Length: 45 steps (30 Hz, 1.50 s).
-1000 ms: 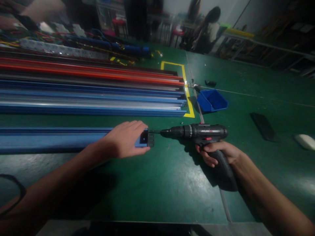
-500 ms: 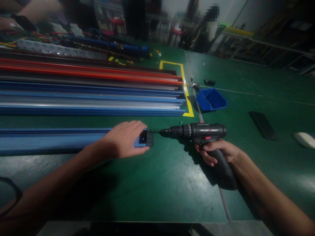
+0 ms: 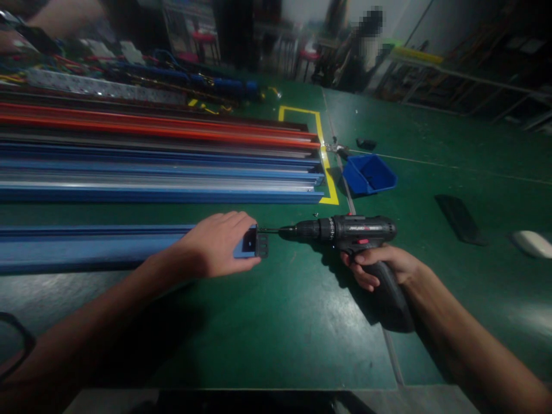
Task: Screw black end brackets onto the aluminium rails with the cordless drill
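Observation:
My left hand (image 3: pixel 222 244) is wrapped over the right end of a long blue metal profile (image 3: pixel 95 250) lying on the green table. A black end cap (image 3: pixel 262 245) sits at that end, just beyond my fingertips. In my right hand (image 3: pixel 388 264) is a black cordless drill (image 3: pixel 362 228), gripped by its handle and lying level, pointing left. Its long thin bit (image 3: pixel 269 230) reaches the upper part of the end cap. Whether a screw is at the tip is too small to tell.
Several blue profiles (image 3: pixel 172 198) and red profiles (image 3: pixel 172 127) lie behind, ending near yellow tape (image 3: pixel 331 190). A blue bin (image 3: pixel 371 183) stands right of them. A dark flat piece (image 3: pixel 460 219) and a whitish object (image 3: pixel 533 244) lie farther right. Another person's arm (image 3: pixel 64 17) shows at upper left.
Both hands, the drill and the profile hold nearly the same positions. The whole view has shifted very slightly.

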Available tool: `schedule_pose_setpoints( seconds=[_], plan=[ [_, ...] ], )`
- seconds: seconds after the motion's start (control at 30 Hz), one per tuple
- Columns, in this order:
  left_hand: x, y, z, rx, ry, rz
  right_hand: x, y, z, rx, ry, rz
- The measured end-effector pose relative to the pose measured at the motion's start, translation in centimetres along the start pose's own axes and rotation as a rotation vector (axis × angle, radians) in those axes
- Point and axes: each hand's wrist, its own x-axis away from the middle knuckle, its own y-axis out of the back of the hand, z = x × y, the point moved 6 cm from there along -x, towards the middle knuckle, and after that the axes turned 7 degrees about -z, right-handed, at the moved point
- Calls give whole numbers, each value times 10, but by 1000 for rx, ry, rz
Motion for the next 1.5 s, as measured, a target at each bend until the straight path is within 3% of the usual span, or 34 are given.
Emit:
schedule_pose_setpoints(
  seconds=[1.5],
  plan=[
    [0, 2, -2, -10, 23, 31, -1, -3, 3, -7, 6, 16]
  ],
)
